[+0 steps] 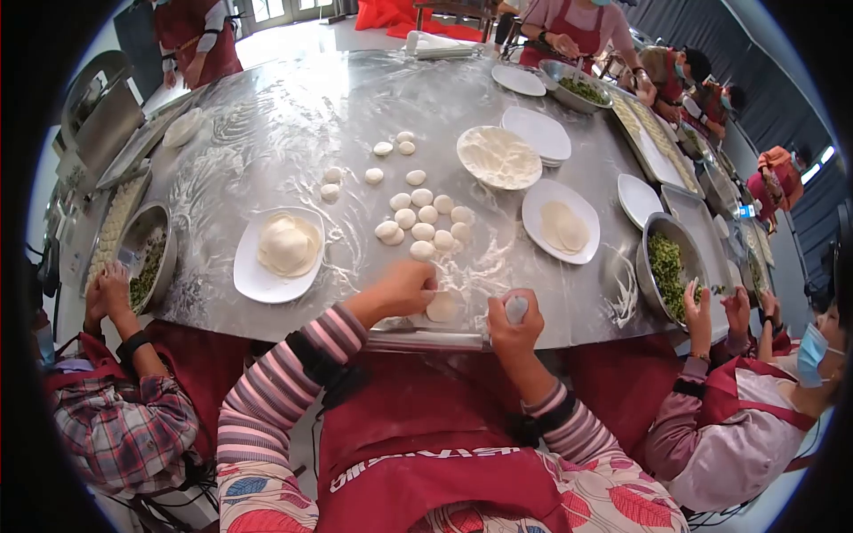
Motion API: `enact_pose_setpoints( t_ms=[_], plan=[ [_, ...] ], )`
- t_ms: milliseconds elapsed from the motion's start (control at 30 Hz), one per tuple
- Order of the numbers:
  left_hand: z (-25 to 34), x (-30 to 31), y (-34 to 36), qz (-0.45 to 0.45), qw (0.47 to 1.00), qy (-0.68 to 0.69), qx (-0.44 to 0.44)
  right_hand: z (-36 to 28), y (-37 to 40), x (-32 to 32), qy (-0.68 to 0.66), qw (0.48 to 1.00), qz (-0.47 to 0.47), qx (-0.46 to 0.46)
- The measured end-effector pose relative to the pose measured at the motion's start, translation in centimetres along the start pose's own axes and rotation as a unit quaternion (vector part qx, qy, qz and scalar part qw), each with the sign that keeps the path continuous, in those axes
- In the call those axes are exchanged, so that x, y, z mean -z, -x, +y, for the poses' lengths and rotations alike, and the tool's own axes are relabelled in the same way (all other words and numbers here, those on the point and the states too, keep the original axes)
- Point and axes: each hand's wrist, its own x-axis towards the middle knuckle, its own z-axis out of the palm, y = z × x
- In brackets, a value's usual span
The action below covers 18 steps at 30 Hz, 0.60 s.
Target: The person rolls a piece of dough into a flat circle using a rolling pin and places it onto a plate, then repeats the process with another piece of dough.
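Note:
My left hand (404, 289) is closed, its curled fingers at the edge of a small flattened dough disc (442, 307) on the floured metal table. Just right of the disc, my right hand (515, 327) is wrapped round a rolling pin (515, 309); only a pale rounded end shows above the fist. Several small dough balls (427, 214) lie beyond my hands. To the left, a white plate (244, 282) carries stacked dough wrappers (288, 244). Another plate (582, 255) at the right holds thin wrappers (563, 226).
A bowl of flour (499, 157) stands beside stacked plates (544, 133). Bowls of green filling flank me at left (169, 258) and right (653, 266), with a co-worker's hands near each. Trays of dumplings (653, 142) line the right side. Other people stand across the table.

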Motion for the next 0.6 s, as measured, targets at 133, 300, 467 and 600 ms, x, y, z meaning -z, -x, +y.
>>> enact_pose_setpoints(
  t_ms=[133, 300, 467, 600],
  plan=[
    [-0.2, -0.9, -0.7, -0.022, 0.999, 0.012, 0.022, 0.6, -2.4, -2.1, -0.023, 0.999, 0.018, -0.019],
    [0.3, -0.5, -2.2, 0.016, 1.0, -0.011, -0.009, 0.7, -4.1, -3.6, -0.042, 0.999, 0.015, -0.023],
    [0.5, -0.5, -0.2, -0.031, 0.999, 0.014, 0.023, -0.2, 0.8, 0.6, -0.088, 0.994, -0.003, -0.059],
    [-0.1, -1.6, -1.2, -0.007, 1.0, -0.003, 0.018, 1.1, -3.4, -3.4, -0.037, 0.999, 0.023, -0.028]
  ],
)
